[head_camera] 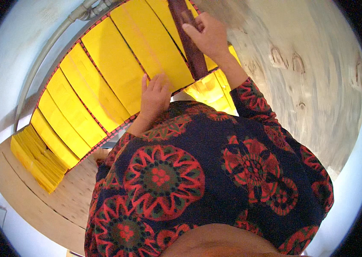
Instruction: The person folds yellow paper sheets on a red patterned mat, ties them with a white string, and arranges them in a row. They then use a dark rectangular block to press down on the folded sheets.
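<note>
A long run of yellow fabric panels (107,64), edged with red-and-black trim, lies across the wooden work surface. My left hand (156,93) rests palm down at the near edge of the panels, fingers slightly spread and a little blurred. Higher up and to the right, my right hand (208,33) is on a dark reddish-brown wooden bar (189,41) lying over the yellow fabric; its thumb and fingers are curled at a small raised piece on the bar. More yellow fabric (214,88) hangs in folds below the near edge.
A stack of folded yellow fabric (38,157) sits at the far left end. A grey pipe (49,41) runs along the pale wall at the upper left. Wooden board with knots (290,74) extends on the right, and a curved wooden edge (33,205) lies at the lower left.
</note>
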Demonstrator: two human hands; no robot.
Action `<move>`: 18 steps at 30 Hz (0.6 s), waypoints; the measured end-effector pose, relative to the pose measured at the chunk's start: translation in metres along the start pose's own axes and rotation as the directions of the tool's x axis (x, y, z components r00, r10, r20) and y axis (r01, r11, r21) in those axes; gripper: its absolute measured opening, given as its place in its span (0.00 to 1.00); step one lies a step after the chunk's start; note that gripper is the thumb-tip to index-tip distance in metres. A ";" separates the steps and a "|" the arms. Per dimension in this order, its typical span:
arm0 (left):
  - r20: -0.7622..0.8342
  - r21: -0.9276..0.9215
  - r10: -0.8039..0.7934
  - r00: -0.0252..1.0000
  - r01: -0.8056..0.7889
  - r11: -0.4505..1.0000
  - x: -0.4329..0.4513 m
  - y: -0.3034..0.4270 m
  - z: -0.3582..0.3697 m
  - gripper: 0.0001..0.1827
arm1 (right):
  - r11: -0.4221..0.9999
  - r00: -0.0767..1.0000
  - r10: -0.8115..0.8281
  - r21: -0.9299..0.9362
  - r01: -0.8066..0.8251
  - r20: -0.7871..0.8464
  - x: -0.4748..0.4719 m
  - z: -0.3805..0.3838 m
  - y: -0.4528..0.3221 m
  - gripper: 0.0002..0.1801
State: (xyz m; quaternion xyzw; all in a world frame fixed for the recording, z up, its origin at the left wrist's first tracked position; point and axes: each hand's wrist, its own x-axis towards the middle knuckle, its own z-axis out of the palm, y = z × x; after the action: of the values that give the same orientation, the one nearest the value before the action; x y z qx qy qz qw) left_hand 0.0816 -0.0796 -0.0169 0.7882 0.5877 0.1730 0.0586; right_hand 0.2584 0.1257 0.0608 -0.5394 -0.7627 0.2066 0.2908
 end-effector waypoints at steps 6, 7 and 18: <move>-0.011 0.014 0.010 1.000 -0.010 1.000 -0.011 -0.001 0.003 0.23 | 0.991 0.980 -0.083 -0.085 0.099 0.179 -0.002 0.044 -0.031 0.22; -0.016 -0.014 0.013 1.000 -0.013 1.000 -0.013 -0.001 0.002 0.20 | 0.990 0.982 -0.100 -0.081 0.114 0.159 -0.002 0.051 -0.035 0.21; 0.019 -0.104 0.005 1.000 -0.003 0.995 -0.023 -0.004 -0.002 0.16 | 0.982 0.976 -0.105 -0.138 0.132 0.189 -0.001 0.096 -0.056 0.19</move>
State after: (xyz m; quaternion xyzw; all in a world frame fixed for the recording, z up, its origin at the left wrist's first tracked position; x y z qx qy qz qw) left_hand 0.0720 -0.1002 -0.0210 0.7868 0.5757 0.1961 0.1050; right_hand 0.1551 0.1059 0.0241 -0.4923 -0.8302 0.1789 0.1909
